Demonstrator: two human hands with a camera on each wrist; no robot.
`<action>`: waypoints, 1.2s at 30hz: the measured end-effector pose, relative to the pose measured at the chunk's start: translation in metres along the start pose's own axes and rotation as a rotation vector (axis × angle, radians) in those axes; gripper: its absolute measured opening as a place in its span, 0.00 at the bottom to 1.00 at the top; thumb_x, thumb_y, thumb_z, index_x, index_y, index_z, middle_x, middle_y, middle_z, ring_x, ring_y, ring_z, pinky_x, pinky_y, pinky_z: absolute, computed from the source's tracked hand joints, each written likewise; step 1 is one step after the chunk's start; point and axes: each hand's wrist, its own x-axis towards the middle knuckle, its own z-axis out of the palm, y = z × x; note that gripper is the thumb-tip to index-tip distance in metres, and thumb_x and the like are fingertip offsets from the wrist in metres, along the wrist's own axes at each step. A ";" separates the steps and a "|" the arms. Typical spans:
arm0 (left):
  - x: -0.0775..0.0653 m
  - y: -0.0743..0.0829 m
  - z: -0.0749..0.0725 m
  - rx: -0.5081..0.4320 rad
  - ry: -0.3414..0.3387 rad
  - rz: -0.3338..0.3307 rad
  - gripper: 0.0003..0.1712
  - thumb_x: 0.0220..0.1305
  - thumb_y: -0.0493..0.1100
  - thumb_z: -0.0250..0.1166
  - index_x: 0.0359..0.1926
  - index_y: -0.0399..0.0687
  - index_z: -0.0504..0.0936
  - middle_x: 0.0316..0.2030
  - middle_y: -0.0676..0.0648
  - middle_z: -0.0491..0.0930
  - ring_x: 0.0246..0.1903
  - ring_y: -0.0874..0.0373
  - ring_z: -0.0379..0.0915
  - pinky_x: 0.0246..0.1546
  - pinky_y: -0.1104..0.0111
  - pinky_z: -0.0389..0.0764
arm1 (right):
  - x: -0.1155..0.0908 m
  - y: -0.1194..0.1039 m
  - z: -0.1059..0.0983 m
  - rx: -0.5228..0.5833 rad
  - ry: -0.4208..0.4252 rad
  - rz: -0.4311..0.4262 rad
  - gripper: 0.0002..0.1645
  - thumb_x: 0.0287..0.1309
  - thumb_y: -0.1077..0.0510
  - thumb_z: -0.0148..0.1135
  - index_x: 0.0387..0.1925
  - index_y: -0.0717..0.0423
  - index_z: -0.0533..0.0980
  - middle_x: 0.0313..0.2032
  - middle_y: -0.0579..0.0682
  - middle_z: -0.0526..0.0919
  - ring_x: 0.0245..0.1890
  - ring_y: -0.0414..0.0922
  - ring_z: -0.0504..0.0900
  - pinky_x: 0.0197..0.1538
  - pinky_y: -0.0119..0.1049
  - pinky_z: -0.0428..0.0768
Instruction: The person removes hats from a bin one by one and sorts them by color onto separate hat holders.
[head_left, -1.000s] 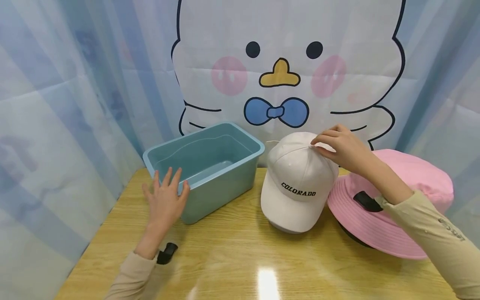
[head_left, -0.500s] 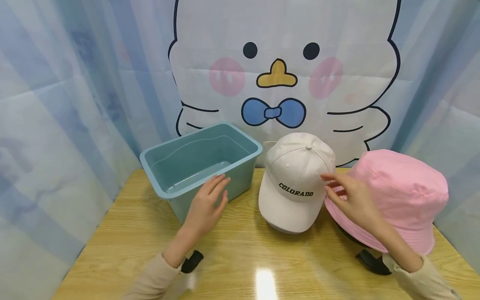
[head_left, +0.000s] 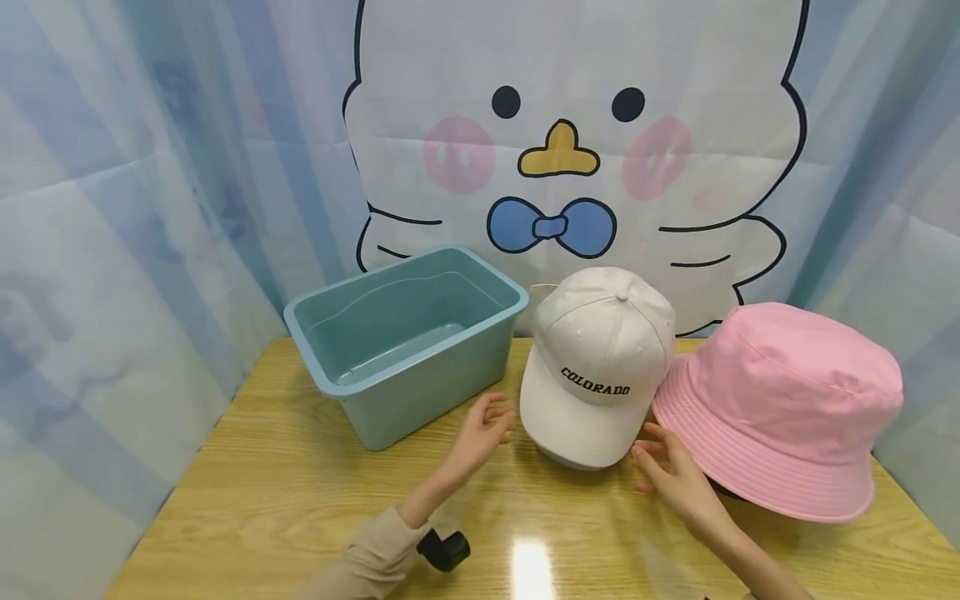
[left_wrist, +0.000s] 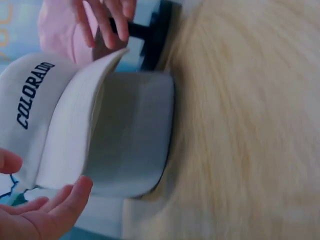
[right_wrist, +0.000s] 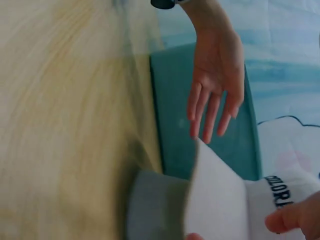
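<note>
A white baseball cap [head_left: 592, 358] lettered COLORADO sits upright at mid-table, brim towards me. Below its brim shows a grey flat piece [left_wrist: 132, 135]; what it belongs to is unclear. My left hand [head_left: 480, 433], fingers loosely bent, is beside the cap's left side with a small gap. At the brim's right edge is my right hand [head_left: 678, 475]; its thumb and fingers are spread around that edge in the right wrist view, and contact cannot be told. Neither hand holds anything. A pink bucket hat [head_left: 802, 392] stands right of the cap.
A teal plastic bin [head_left: 442, 392] stands left of the cap, its open top facing up. Behind the wooden table [head_left: 300, 517] hangs a curtain [head_left: 465, 67] with a cartoon print. A black wrist-worn device [head_left: 444, 550] is on my left wrist.
My right hand has come down from the cap's top to its brim's right side. My left hand has moved right from the bin to the cap's left. Cap, bucket hat and bin stay put.
</note>
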 end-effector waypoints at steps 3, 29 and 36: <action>0.004 -0.005 0.008 -0.146 0.018 -0.139 0.24 0.65 0.38 0.48 0.58 0.27 0.58 0.51 0.26 0.68 0.42 0.40 0.74 0.44 0.55 0.78 | 0.002 0.005 0.006 0.160 -0.011 0.085 0.35 0.67 0.56 0.38 0.66 0.68 0.38 0.59 0.72 0.55 0.56 0.59 0.67 0.47 0.37 0.79; 0.019 -0.017 0.027 -0.408 0.024 -0.369 0.09 0.66 0.39 0.46 0.39 0.37 0.68 0.29 0.47 0.70 0.18 0.61 0.74 0.34 0.57 0.81 | 0.017 0.020 0.023 0.884 0.042 0.352 0.08 0.62 0.49 0.46 0.33 0.48 0.66 0.28 0.41 0.69 0.26 0.35 0.69 0.37 0.29 0.71; 0.014 -0.022 0.028 -0.414 0.020 -0.404 0.09 0.66 0.38 0.46 0.40 0.36 0.68 0.29 0.46 0.69 0.16 0.61 0.73 0.34 0.57 0.81 | 0.015 0.025 0.023 0.787 0.040 0.325 0.09 0.64 0.50 0.43 0.36 0.51 0.64 0.28 0.42 0.70 0.26 0.36 0.69 0.36 0.29 0.73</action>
